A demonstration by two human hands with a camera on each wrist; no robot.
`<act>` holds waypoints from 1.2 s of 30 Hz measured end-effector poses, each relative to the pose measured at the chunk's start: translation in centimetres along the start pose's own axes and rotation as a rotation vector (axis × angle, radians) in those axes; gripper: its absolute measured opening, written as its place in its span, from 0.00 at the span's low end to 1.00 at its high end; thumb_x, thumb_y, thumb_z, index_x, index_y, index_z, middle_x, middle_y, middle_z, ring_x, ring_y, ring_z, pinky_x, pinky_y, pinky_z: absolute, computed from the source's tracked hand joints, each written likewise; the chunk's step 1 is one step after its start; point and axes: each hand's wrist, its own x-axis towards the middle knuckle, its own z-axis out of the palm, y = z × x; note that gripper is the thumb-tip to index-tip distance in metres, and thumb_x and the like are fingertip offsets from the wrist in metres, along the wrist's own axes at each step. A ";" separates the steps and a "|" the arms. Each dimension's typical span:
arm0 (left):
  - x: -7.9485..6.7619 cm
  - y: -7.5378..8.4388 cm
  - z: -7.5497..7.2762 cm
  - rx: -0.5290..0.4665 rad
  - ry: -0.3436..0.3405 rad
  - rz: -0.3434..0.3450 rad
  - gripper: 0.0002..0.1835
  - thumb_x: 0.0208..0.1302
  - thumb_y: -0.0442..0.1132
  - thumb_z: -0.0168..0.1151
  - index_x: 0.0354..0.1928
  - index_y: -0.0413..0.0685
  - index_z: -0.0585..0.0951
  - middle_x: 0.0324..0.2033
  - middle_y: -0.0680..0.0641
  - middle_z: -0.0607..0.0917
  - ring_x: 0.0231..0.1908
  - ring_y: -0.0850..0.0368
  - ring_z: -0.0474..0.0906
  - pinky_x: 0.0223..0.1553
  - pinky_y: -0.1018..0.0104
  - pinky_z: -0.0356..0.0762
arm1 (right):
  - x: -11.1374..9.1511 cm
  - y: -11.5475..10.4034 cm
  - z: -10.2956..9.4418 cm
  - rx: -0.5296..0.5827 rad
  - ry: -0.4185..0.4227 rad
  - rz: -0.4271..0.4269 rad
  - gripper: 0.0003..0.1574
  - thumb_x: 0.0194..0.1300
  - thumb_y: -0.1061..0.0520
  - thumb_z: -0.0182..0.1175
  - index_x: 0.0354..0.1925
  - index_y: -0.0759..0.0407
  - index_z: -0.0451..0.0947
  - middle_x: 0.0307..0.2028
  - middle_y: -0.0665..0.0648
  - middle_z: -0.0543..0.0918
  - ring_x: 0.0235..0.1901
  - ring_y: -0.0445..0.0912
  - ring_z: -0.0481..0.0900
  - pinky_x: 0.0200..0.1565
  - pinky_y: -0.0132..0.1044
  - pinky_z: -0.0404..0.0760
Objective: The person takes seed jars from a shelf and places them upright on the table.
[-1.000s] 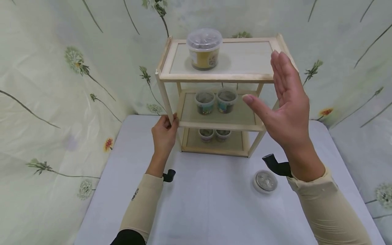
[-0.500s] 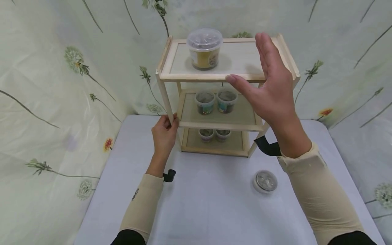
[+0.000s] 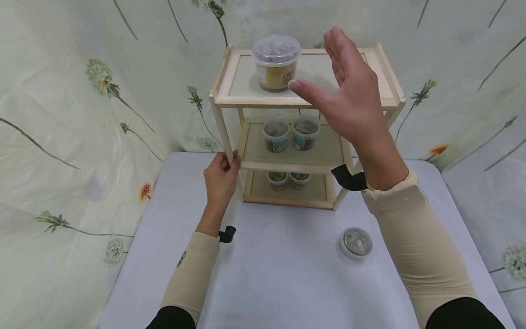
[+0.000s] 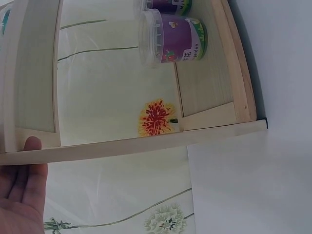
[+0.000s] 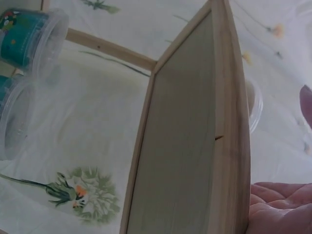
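In the head view, the left hand [image 3: 219,179] pinches the left front post [image 3: 222,129] of a three-tier wooden rack [image 3: 271,103], just beside the middle shelf. The right hand [image 3: 355,98] is raised before the top shelf, its fingers straight and together, the thumb spread away from them. A lidded tub [image 3: 276,64] with a yellow label stands upright on that shelf, to the left of these fingers, the thumb tip near its lower right side; whether they touch cannot be told. Two cups [image 3: 305,133] stand side by side on the middle shelf, two more on the bottom one. A small round jar [image 3: 356,242] sits on the white counter [image 3: 263,278], right of the rack.

In the left wrist view, a fingertip [image 4: 32,143] laps over the post, well apart from the purple-labelled cup [image 4: 178,36].

In the right wrist view, the tub shows partly behind the top shelf, apart from the thumb and open palm
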 end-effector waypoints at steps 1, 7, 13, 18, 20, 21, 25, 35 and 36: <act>0.0 0.0 0.0 0.001 0.000 0.000 0.08 0.73 0.36 0.66 0.48 0.38 0.86 0.47 0.46 0.91 0.44 0.55 0.90 0.43 0.63 0.86 | 0.2 0.0 0.1 0.005 -0.008 0.006 0.61 0.66 0.54 0.75 0.83 0.59 0.48 0.81 0.50 0.58 0.77 0.34 0.56 0.72 0.25 0.53; 0.1 0.2 -0.3 0.000 0.014 0.004 0.08 0.73 0.35 0.66 0.47 0.37 0.86 0.46 0.46 0.91 0.44 0.55 0.90 0.43 0.62 0.86 | 0.9 -0.4 0.8 0.000 -0.031 -0.002 0.59 0.66 0.55 0.74 0.82 0.60 0.51 0.80 0.53 0.60 0.76 0.35 0.58 0.72 0.25 0.54; 0.2 0.1 -0.5 -0.014 0.022 0.005 0.08 0.73 0.36 0.66 0.47 0.38 0.86 0.47 0.46 0.91 0.44 0.54 0.90 0.44 0.63 0.86 | 1.7 -0.7 1.0 0.002 -0.067 0.034 0.59 0.66 0.53 0.75 0.82 0.59 0.52 0.80 0.54 0.61 0.76 0.37 0.59 0.72 0.25 0.55; 0.1 -0.1 -0.4 -0.028 0.019 -0.008 0.08 0.73 0.36 0.66 0.48 0.39 0.86 0.47 0.46 0.91 0.46 0.55 0.90 0.45 0.63 0.86 | 2.4 -0.7 1.2 0.031 -0.113 0.078 0.60 0.66 0.52 0.75 0.83 0.59 0.50 0.80 0.53 0.60 0.76 0.37 0.59 0.71 0.23 0.56; 0.1 -0.1 -0.3 -0.033 0.020 -0.010 0.08 0.73 0.36 0.66 0.48 0.39 0.86 0.47 0.46 0.91 0.46 0.54 0.89 0.46 0.62 0.86 | 2.6 -0.6 1.4 0.041 -0.128 0.084 0.60 0.67 0.52 0.75 0.83 0.59 0.50 0.80 0.53 0.59 0.77 0.37 0.58 0.70 0.22 0.55; 0.0 -0.1 -0.3 -0.041 0.021 -0.014 0.08 0.73 0.35 0.66 0.48 0.38 0.86 0.47 0.46 0.91 0.46 0.54 0.89 0.46 0.61 0.86 | 2.7 -0.6 1.5 0.044 -0.133 0.084 0.60 0.67 0.52 0.74 0.83 0.60 0.50 0.80 0.54 0.59 0.77 0.37 0.58 0.70 0.22 0.55; -0.1 0.0 -0.1 -0.066 0.022 -0.024 0.09 0.73 0.35 0.67 0.49 0.36 0.86 0.48 0.43 0.91 0.47 0.50 0.89 0.46 0.55 0.86 | 2.9 -0.4 1.8 0.054 -0.146 0.083 0.59 0.67 0.53 0.74 0.82 0.60 0.51 0.80 0.54 0.61 0.76 0.37 0.59 0.70 0.23 0.57; 0.0 0.0 0.0 -0.049 0.010 -0.018 0.08 0.73 0.35 0.66 0.49 0.38 0.86 0.47 0.46 0.91 0.46 0.55 0.89 0.45 0.64 0.86 | 4.3 -0.7 2.5 0.117 -0.170 0.106 0.54 0.67 0.52 0.74 0.80 0.61 0.56 0.71 0.55 0.74 0.70 0.40 0.71 0.67 0.30 0.69; 0.0 0.0 0.0 -0.052 0.010 -0.020 0.08 0.73 0.35 0.66 0.49 0.38 0.86 0.47 0.46 0.91 0.46 0.55 0.89 0.45 0.62 0.86 | 4.4 -0.7 2.6 0.114 -0.167 0.118 0.54 0.67 0.51 0.74 0.79 0.60 0.57 0.70 0.54 0.75 0.69 0.39 0.72 0.66 0.31 0.70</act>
